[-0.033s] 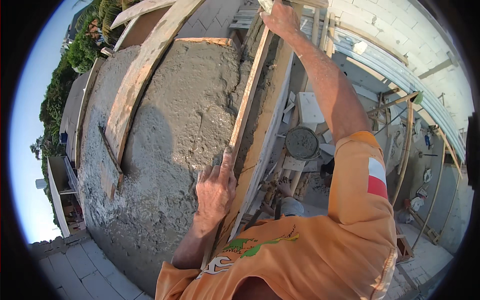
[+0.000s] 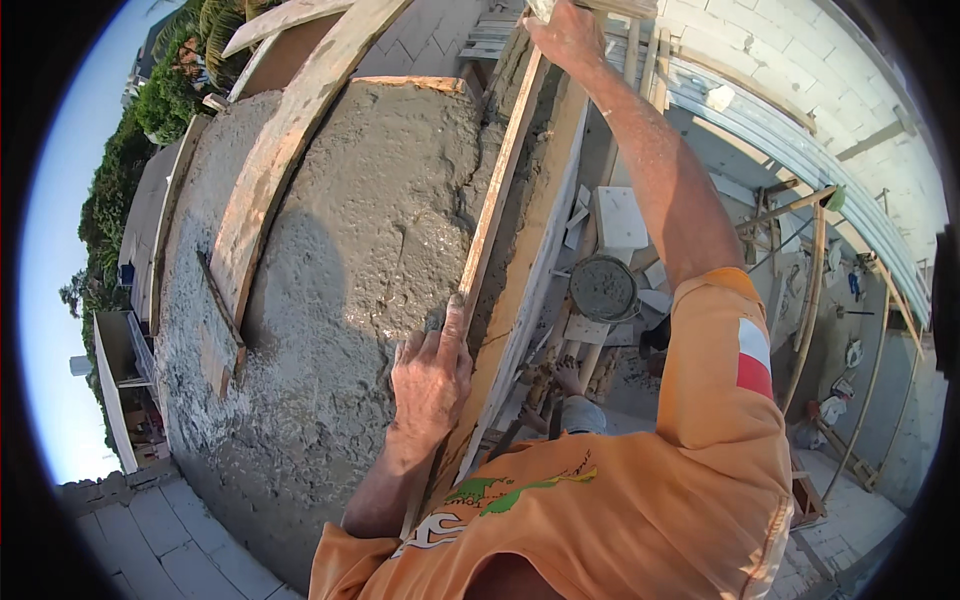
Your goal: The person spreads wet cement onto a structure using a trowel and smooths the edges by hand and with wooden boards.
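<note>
A long narrow wooden strip (image 2: 497, 205) runs lengthwise beside wet grey concrete (image 2: 370, 215), within the wooden edge boards. My left hand (image 2: 432, 382) grips the strip near its closer part, with the index finger stretched along it and the other fingers bent on the concrete side. At the strip's far end, my right hand (image 2: 568, 38) is closed around a small pale piece (image 2: 541, 9) that the picture's upper edge cuts off. Its kind cannot be made out. Along the strip's right side lies an edge board (image 2: 505, 325).
A wide plank (image 2: 265, 190) crosses the concrete at left, beside a shorter board (image 2: 220, 330). Below on the right are a bucket of grey mix (image 2: 603, 288), a white block (image 2: 621, 216), wooden poles (image 2: 812, 300) and another person's foot (image 2: 568, 376).
My right hand and the pale piece have shifted very slightly to the right. My left hand stays in place on the strip.
</note>
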Demonstrator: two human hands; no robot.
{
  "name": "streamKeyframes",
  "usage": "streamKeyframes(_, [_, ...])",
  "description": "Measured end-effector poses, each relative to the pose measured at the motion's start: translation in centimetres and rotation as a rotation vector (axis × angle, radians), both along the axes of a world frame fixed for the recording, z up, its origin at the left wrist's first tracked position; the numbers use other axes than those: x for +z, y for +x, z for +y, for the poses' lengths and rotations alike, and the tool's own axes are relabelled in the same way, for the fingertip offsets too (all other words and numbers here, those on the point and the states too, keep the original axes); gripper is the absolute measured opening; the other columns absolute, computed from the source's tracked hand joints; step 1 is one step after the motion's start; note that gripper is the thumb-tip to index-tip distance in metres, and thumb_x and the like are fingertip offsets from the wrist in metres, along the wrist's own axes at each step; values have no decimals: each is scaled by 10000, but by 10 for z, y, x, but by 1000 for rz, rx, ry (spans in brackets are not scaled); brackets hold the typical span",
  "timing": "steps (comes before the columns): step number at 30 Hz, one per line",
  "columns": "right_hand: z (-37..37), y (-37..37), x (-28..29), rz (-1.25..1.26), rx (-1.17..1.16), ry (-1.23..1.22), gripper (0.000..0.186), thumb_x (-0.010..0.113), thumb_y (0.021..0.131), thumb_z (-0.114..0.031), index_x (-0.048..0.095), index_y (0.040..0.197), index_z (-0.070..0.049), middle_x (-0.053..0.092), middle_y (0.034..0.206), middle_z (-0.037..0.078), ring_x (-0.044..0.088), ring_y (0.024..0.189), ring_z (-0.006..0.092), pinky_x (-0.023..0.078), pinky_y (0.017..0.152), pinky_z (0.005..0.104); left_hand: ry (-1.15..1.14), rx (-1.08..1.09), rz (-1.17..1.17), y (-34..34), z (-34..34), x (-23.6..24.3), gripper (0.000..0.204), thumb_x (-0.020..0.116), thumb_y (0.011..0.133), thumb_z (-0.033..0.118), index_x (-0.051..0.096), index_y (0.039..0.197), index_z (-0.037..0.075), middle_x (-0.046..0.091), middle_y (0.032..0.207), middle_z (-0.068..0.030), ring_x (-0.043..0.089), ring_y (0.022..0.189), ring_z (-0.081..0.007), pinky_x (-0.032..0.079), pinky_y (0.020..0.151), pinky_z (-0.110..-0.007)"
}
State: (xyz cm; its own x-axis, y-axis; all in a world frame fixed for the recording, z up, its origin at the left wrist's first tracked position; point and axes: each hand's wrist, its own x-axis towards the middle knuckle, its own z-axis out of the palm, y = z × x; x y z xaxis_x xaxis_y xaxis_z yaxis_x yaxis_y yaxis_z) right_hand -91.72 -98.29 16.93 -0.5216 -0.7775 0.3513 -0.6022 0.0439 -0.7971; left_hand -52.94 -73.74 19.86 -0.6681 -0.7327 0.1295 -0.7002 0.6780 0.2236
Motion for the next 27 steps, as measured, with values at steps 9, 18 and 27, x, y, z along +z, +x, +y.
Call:
streamKeyframes(9, [70, 44, 88, -568, 375, -411, 144, 680, 878, -178, 645, 963, -67, 598, 691, 55, 628, 692, 171, 529, 599, 375, 20, 38, -10, 2, -2, 2, 665, 654, 793, 52, 446, 1424, 35, 573, 735, -147, 570, 727, -312, 491, 666, -443])
streamKeyframes(18, [99, 116, 89, -415, 567, -460, 138, 680, 882, -185, 647, 958, -74, 591, 686, 46, 622, 694, 162, 527, 601, 375, 15, 72, -66, 1, 2, 8, 679, 665, 799, 37, 433, 1437, 42, 579, 730, -128, 580, 733, -296, 507, 684, -423])
streamKeyframes(27, [85, 130, 45, -219, 488, -471, 182, 702, 869, -222, 651, 934, -61, 621, 736, 33, 610, 671, 118, 530, 636, 319, 4, 50, 33, -5, -3, 8, 612, 673, 786, 22, 515, 1378, 27, 573, 695, -137, 550, 652, -289, 488, 629, -411])
